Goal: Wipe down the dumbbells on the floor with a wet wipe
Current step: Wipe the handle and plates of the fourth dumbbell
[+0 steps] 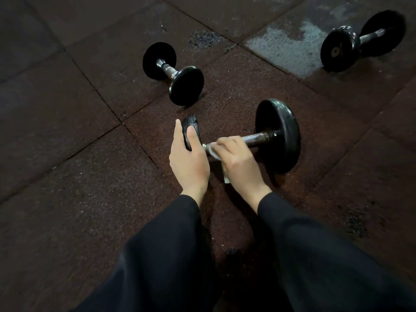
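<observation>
— Head view, what have you got?

— I see three dumbbells on the rubber-tiled floor (67, 154). The nearest dumbbell (278, 136) lies crosswise just ahead of me, its big black plate on the right. My left hand (188, 154) grips the smaller left plate, thumb across its face, fingers curled behind the rim. My right hand (236, 158) is wrapped over the metal handle near that left end, pinching a white wet wipe (215, 154) against the bar; a corner of the wipe hangs below my wrist.

— And the hands, are they together?

— Close, side by side, nearly touching. Black sleeves (315, 255) cover both forearms.

— The other two?

— A second dumbbell (173, 73) sits just beyond the left hand. A third dumbbell (362, 39) lies well apart at the upper right, beside a pale worn patch (292, 46) of floor.
</observation>
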